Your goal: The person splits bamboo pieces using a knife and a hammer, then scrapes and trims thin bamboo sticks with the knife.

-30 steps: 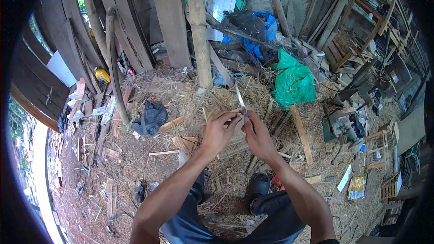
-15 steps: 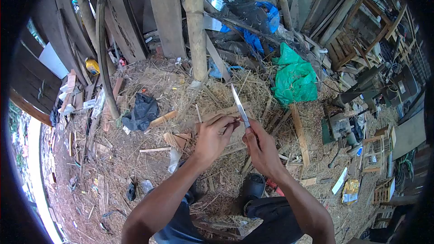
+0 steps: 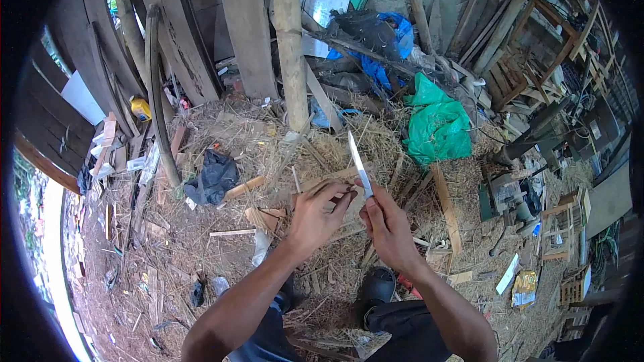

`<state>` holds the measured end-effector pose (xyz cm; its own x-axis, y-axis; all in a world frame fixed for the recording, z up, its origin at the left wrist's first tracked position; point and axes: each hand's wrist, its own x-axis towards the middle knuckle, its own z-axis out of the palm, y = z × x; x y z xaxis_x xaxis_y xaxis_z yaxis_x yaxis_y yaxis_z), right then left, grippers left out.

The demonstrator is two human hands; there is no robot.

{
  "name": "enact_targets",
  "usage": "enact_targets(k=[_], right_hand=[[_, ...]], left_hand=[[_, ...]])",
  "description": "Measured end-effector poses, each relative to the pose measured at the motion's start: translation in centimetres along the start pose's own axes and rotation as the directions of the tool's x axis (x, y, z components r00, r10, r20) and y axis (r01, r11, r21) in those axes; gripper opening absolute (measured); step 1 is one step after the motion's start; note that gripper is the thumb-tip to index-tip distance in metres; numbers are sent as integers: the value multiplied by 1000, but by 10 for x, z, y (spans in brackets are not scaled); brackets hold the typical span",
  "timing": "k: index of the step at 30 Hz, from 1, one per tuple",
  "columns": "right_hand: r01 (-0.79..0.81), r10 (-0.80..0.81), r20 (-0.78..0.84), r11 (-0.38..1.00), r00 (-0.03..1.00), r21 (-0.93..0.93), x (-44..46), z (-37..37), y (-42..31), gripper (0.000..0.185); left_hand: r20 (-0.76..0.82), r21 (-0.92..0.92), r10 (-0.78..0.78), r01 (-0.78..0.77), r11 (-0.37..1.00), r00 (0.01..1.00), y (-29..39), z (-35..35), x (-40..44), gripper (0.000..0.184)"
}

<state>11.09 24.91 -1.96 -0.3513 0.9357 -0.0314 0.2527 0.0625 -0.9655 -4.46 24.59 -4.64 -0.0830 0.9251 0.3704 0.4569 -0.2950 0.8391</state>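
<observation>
In my right hand (image 3: 387, 222) is a knife (image 3: 358, 164), its bright pointed blade angled up and slightly left, away from me. My right fingers wrap its handle, and the thumb lies along it. Just left of the blade, my left hand (image 3: 320, 213) is closed, thumb and fingertips pinched close to the lower blade. What the left fingers hold is too small and hidden to name. A thin pale stick (image 3: 296, 178) shows beyond the left knuckles; I cannot tell whether it is held or lies behind. Both hands are above the straw-strewn ground.
A wooden post (image 3: 290, 47) stands ahead, with a green plastic bag (image 3: 437, 124) to its right. A black plastic bag (image 3: 213, 177) lies left. Wood scraps, including a plank (image 3: 445, 208), litter the ground. A wooden chair (image 3: 537, 60) and machinery (image 3: 510, 194) are at right.
The view has tilted slightly, so the surroundings sit lower. The knife and both hands keep nearly the same pose, with the blade slightly lower and farther right in view.
</observation>
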Motion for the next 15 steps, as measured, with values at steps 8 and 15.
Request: enact_targets(k=[8, 15], right_hand=[[166, -161, -131, 986, 978, 32, -3, -4, -23, 19], [232, -222, -143, 971, 964, 52, -7, 1, -19, 18]], left_hand=[[-35, -31, 133, -134, 990, 990, 25, -11, 3, 16], [-57, -91, 233, -238, 967, 971, 31, -18, -2, 20]])
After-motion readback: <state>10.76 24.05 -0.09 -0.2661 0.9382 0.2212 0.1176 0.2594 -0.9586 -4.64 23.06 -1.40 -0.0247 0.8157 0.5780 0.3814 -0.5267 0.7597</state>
